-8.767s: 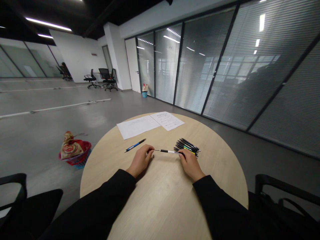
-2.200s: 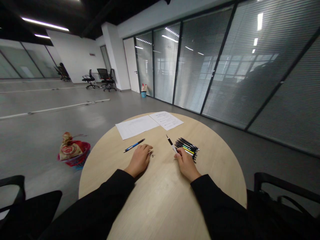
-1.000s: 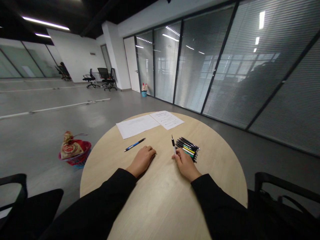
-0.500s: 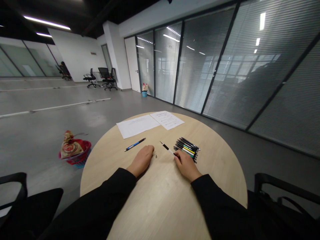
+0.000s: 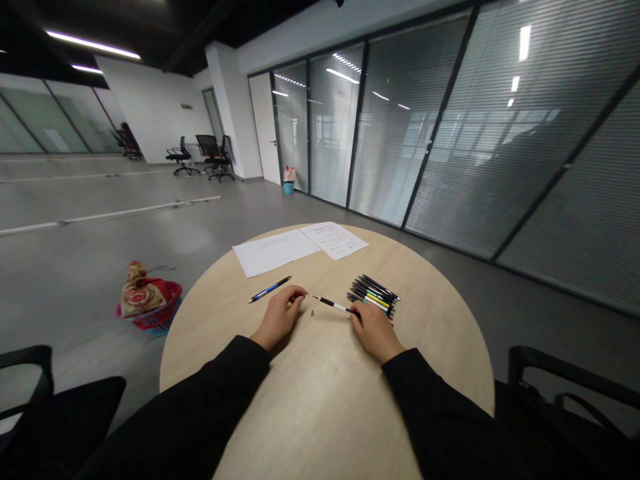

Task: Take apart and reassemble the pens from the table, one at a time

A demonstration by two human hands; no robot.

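Observation:
My right hand (image 5: 374,329) is closed around the rear of a white pen (image 5: 341,307) with a black grip, held low over the table. Its thin tip points left, towards the fingertips of my left hand (image 5: 281,313). Those fingers are curled with thumb and forefinger close together; whether something small is between them is too tiny to make out. A small metallic piece (image 5: 313,313) lies on the wood below the pen's front. Beyond my left hand rests a blue and black pen (image 5: 270,289). Several pens (image 5: 375,293), mostly black, lie side by side just past my right hand, which partly covers them.
Two printed paper sheets (image 5: 280,251) lie at the far side of the round wooden table (image 5: 320,413). A red basket (image 5: 173,297) with a bag stands on the floor at left. Chairs (image 5: 560,373) flank the table, and a glass partition (image 5: 450,153) runs behind.
The pen in my right hand has swung flatter, its tip moving left and slightly down. My left hand has shifted a little left, its thumb and forefinger now showing.

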